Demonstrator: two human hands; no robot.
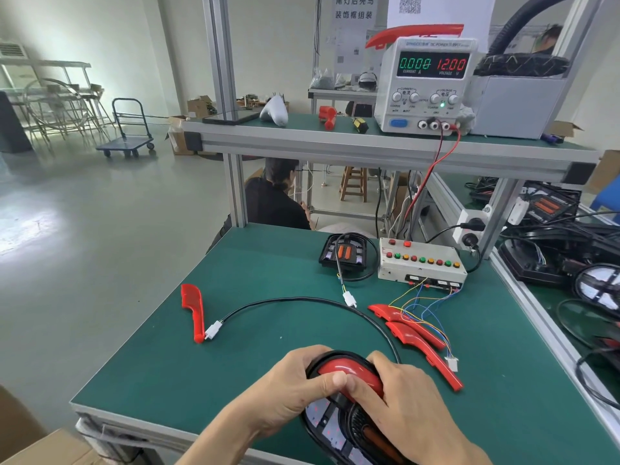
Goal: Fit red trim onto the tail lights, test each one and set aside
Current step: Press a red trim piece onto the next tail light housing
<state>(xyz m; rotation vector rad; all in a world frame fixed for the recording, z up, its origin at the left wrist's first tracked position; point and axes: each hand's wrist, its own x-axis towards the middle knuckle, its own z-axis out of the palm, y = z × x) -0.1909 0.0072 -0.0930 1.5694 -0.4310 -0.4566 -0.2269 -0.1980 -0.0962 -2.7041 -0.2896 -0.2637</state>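
Observation:
A black tail light lies at the near edge of the green table. A red trim piece sits on its top. My left hand grips the light's left side, thumb pressing on the trim. My right hand grips the right side, its thumb also on the trim. The light's black cable arcs left to a white connector. One loose red trim lies at the left, two more at the right. A second tail light rests near the button test box.
A DC power supply reading 12.00 V stands on the upper shelf, red lead running down to the test box. Coloured wires with a white plug trail over the right trims. More tail lights and cables fill the right bench. A person sits behind the table.

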